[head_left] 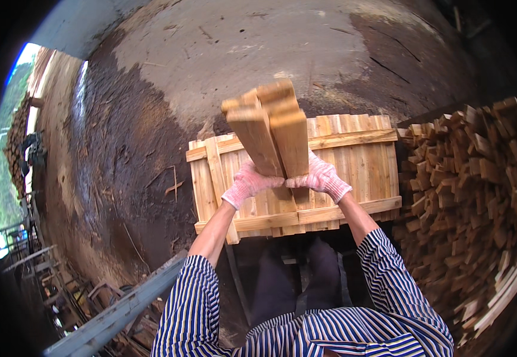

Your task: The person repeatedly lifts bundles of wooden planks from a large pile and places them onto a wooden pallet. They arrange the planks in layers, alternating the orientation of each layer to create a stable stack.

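Note:
A bundle of wooden boards (270,134) stands upright between my hands, its top ends rising toward me. My left hand (251,183), in a pink and white knitted glove, grips the bundle low on its left side. From the right, my right hand (322,177), gloved alike, is wrapped round the lower part of the boards. Beneath them lies a layer of side-by-side planks (353,169), crossed by long strips (353,209) near its far and near edges. One short strip (218,178) crosses it at the left. The boards' lower ends are partly hidden by my gloves.
A large stack of wood pieces (466,178) rises close on the right. At lower left a grey metal beam (121,321) slants past cluttered metal frames. Beyond the planks stretches a stained floor (270,47) with scattered splinters.

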Demonstrator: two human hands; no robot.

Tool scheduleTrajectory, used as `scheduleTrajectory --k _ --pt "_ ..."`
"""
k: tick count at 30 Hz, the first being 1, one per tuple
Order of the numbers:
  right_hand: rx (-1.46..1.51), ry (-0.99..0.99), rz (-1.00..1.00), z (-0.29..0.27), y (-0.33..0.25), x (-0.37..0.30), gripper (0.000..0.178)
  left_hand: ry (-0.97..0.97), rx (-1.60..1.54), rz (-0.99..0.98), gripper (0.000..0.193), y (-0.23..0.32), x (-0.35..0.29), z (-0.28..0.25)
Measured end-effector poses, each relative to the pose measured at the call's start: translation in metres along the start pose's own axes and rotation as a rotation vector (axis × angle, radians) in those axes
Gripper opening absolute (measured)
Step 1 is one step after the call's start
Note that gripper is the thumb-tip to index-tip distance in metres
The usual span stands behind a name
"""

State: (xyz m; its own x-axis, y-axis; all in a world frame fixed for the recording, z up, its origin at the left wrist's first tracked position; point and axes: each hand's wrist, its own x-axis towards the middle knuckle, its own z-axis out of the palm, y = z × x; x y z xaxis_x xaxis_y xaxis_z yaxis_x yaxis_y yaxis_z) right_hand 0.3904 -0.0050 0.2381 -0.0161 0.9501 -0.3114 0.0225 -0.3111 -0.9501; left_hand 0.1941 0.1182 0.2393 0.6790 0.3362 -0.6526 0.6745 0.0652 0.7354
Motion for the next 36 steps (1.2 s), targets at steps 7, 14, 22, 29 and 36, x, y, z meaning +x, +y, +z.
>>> scheduleTrajectory --k 7,14,22,29,36 --pt "0.553 0.346 0.060 0.133 0.030 0.035 0.118 0.291 -1.134 -0.015 0.074 -0.194 -0.003 -0.019" --pt "-0.206 0.273 0.325 0.193 0.112 0.110 0.103 0.538 -0.464 -0.195 0.069 -0.239 0.002 -0.050" --pt "-0.107 0.489 0.403 0.195 0.122 -0.024 0.100 0.514 -0.408 -0.157 0.072 -0.310 0.012 -0.027" --pt "-0.007 1.118 0.822 0.166 0.036 -0.289 0.089 -0.103 1.337 -0.083 0.073 -0.220 -0.021 -0.031" --pt "-0.345 2.114 0.647 0.105 -0.016 -0.523 0.081 -0.036 0.141 -0.112 0.047 -0.095 0.001 0.041"
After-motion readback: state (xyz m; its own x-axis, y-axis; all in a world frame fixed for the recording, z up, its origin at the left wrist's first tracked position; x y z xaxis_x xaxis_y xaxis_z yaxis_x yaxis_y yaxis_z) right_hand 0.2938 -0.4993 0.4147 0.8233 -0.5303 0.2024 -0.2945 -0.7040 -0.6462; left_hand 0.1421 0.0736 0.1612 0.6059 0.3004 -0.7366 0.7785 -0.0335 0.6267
